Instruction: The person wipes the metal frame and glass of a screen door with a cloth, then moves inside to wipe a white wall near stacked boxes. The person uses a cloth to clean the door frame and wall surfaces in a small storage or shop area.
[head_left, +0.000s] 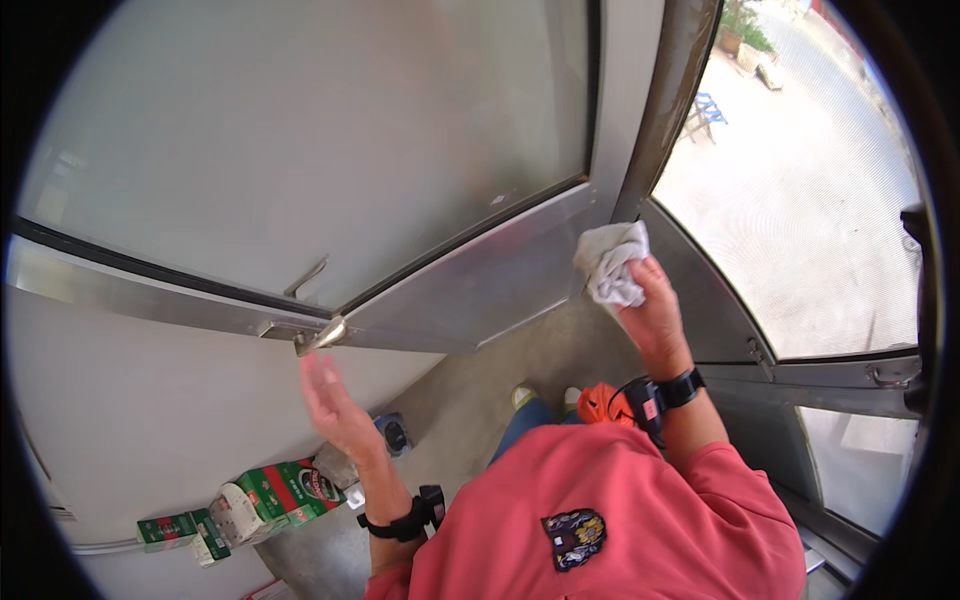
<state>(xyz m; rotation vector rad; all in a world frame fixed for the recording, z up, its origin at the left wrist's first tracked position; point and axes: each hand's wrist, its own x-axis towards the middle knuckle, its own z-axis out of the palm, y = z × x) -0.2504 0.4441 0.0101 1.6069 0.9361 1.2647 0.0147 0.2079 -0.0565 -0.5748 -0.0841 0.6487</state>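
Note:
In my right hand (654, 311) is a crumpled pale cloth (615, 259), pinched under the thumb and raised near the hinge-side corner of a metal-framed door (480, 277). The door's large panel is frosted glass (337, 135). My left hand (334, 409), slightly blurred, reaches up with extended fingers just below the metal lever handle (324, 336). Nothing is in it, and whether the fingertips touch the handle I cannot tell. A second lever (306, 276) shows at the lower edge of the glass, perhaps as a reflection.
Several green and red cartons (289, 487) stand along the white wall (172, 382) at lower left. To the right, a screen door (810, 225) with a latch (892, 375) shows bright ground and a folding stool (703, 118). An orange bag (600, 405) is near my feet.

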